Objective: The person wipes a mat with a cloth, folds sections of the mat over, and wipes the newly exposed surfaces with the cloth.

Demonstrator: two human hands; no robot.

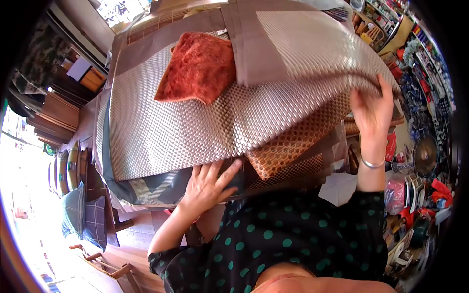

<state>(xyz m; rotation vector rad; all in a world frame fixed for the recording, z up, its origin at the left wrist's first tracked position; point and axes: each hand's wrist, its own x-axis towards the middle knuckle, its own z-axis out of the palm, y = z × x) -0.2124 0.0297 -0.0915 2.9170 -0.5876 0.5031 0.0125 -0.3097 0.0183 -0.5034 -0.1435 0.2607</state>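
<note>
A large silver-beige woven sheet (161, 122) with a plain taupe border lies over a stack, its right part folded back. My right hand (375, 110) grips its raised right edge, with fingers partly hidden by the fold. My left hand (210, 183) lies with fingers spread at the front edge, the fingertips just under the sheet. A rust-red plush cloth (198, 66) rests on top. Beneath the lifted edge shows a brown-orange woven piece (288, 146), and a dark grey patterned fabric (166, 188) sticks out at the front left.
Plaid cushions (83, 215) stand at the lower left, near a wooden frame (110, 268). Brown boards (58, 115) lean farther back. Crowded goods, including a round metal dish (425, 155), fill the right side close to my right arm.
</note>
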